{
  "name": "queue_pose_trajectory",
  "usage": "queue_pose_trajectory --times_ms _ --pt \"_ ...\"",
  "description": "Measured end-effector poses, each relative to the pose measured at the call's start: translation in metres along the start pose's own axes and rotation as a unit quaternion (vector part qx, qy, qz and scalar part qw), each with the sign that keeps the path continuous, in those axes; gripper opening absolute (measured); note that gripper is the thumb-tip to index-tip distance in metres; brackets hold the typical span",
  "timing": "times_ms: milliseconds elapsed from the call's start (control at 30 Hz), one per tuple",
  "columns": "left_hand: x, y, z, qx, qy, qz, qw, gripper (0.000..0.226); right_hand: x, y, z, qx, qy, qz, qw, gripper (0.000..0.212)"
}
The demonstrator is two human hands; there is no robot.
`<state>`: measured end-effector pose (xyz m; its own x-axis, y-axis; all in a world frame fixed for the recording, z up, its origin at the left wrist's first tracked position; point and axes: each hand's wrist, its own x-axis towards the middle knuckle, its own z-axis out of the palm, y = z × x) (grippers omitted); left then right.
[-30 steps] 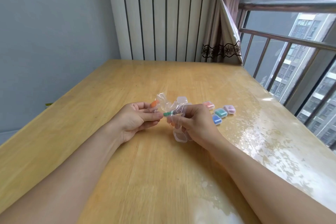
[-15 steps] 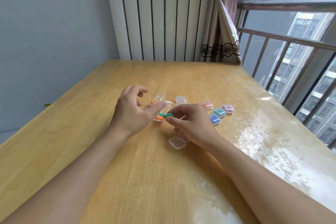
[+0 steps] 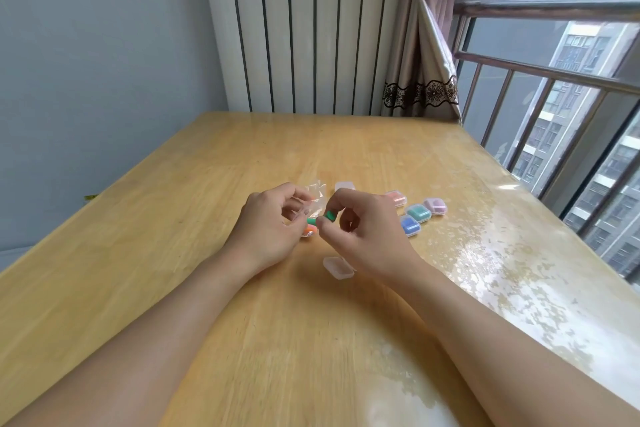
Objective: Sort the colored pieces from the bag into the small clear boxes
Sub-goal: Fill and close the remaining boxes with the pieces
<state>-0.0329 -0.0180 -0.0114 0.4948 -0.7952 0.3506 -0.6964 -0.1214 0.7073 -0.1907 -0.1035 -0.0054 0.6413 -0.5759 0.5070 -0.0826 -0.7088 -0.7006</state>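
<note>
Green piece (image 3: 326, 217): pinched in my right hand (image 3: 360, 229), long axis level, pointing left toward the bag (image 3: 309, 199).
Bag: gripped by my left hand (image 3: 268, 225), touching the piece's far end.
Empty box (image 3: 338, 267): on the surface (image 3: 173, 253) just below my right hand, the nearer one.
Filled boxes (image 3: 417, 213): right.
Writing: none legible.

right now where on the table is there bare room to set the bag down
Bare wood lies left of the left hand out to the table edge, and beyond the bag toward the striped wall. It is crowded right of the right hand, where the colored boxes cluster, and just below it, where a clear box sits.
</note>
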Motion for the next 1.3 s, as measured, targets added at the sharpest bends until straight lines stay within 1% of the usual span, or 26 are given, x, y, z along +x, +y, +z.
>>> queue_pose_trajectory --times_ms 100,200,400,500,700,800,867,900,1000,1167,1233,1300 --pt "-0.001 0.002 0.002 -0.025 0.002 -0.003 1.000 0.018 0.001 0.004 0.001 -0.073 -0.014 -0.008 0.997 0.013" --pt "-0.002 0.002 0.004 -0.043 -0.009 -0.012 0.999 0.021 0.003 0.008 0.001 -0.105 -0.017 0.002 0.994 0.005" --pt "-0.004 0.001 0.009 -0.083 -0.041 -0.008 0.996 0.029 0.005 0.009 0.004 -0.166 -0.051 0.017 0.985 0.010" --pt "-0.005 0.003 0.011 -0.083 -0.042 -0.003 0.996 0.033 0.006 0.010 0.007 -0.197 -0.067 0.030 0.978 0.011" --pt "-0.007 0.007 0.014 -0.103 -0.052 0.004 0.993 0.034 0.008 0.008 0.008 -0.237 -0.095 0.037 0.966 0.021" --pt "-0.006 0.007 0.014 -0.101 -0.062 0.014 0.993 0.036 0.009 0.003 0.004 -0.243 -0.117 0.050 0.962 0.041" --pt "-0.006 0.007 0.015 -0.100 -0.065 0.016 0.993 0.038 0.011 -0.001 0.002 -0.266 -0.140 0.059 0.952 0.044" --pt "-0.006 0.008 0.015 -0.097 -0.064 0.016 0.993 0.039 0.011 -0.001 0.002 -0.277 -0.147 0.063 0.947 0.041" --pt "-0.007 0.011 0.016 -0.092 -0.057 0.017 0.994 0.038 0.012 0.000 0.001 -0.276 -0.146 0.073 0.947 0.023" --pt "-0.008 0.012 0.017 -0.087 -0.052 0.021 0.995 0.033 0.011 -0.003 0.000 -0.283 -0.144 0.068 0.946 0.020" --pt "-0.007 0.010 0.016 -0.073 -0.035 0.023 0.996 0.031 0.010 -0.001 0.001 -0.255 -0.124 0.048 0.958 0.012" --pt "-0.005 0.007 0.014 -0.062 -0.010 0.017 0.998 0.030 0.009 0.002 0.003 -0.246 -0.084 0.020 0.966 0.010"
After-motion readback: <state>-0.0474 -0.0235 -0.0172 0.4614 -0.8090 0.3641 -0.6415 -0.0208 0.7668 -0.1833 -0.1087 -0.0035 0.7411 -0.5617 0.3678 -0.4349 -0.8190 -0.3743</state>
